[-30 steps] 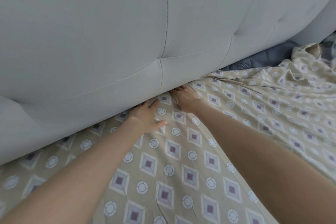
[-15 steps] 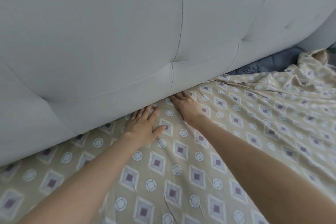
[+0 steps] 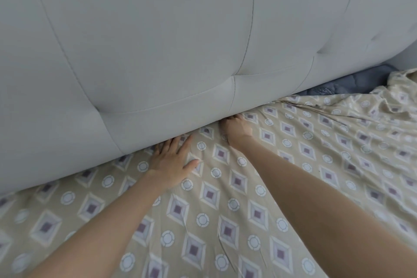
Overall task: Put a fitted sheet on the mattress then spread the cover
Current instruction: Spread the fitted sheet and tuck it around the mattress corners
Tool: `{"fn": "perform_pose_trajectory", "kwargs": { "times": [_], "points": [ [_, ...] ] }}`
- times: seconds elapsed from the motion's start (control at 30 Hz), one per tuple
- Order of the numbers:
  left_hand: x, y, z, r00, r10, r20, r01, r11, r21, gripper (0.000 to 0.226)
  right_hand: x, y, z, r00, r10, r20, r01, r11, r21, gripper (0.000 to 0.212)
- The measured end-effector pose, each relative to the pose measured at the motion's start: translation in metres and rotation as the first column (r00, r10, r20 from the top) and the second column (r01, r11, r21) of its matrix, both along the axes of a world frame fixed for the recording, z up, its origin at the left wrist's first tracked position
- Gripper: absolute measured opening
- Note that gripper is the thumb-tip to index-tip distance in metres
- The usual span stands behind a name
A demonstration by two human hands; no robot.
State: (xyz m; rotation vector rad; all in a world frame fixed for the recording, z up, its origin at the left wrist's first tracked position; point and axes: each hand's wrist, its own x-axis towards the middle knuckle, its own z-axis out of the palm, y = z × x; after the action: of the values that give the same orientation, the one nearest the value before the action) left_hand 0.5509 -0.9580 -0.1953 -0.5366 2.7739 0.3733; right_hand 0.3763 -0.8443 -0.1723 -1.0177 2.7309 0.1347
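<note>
Against the headboard [image 3: 158, 40], the left hand [image 3: 171, 162] lies flat on the sheet [image 3: 225, 221]; the right hand [image 3: 237, 128], fingertips hidden, cannot be judged.

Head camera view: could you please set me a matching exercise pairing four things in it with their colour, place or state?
Things:
1. left hand
2. right hand
3. headboard
4. blue-grey bedding

Descriptions:
A. pale grey, padded, with stitched seams
B. fingers bent down at the headboard's lower edge
C. flat on the sheet, fingers spread, thumb out
D. uncovered at upper right, beyond the sheet's rumpled edge

Pairs: 1-C, 2-B, 3-A, 4-D
</note>
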Motion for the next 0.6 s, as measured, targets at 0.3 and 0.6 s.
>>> {"fn": "perform_pose_trajectory", "kwargs": {
  "times": [0.3, 0.6],
  "points": [
    [0.041, -0.019, 0.004, 0.991, 0.124, -0.046, -0.122, 0.992, 0.039, 0.076, 0.073, -0.003, -0.021, 0.997, 0.063, 0.045, -0.051, 0.971, -0.232, 0.057],
    [0.086, -0.047, 0.010, 0.976, 0.214, -0.047, -0.212, 0.976, 0.037, 0.073, 0.105, -0.029, -0.017, 0.936, 0.347, 0.059, -0.331, 0.925, -0.186, 0.062]
  ]
}}
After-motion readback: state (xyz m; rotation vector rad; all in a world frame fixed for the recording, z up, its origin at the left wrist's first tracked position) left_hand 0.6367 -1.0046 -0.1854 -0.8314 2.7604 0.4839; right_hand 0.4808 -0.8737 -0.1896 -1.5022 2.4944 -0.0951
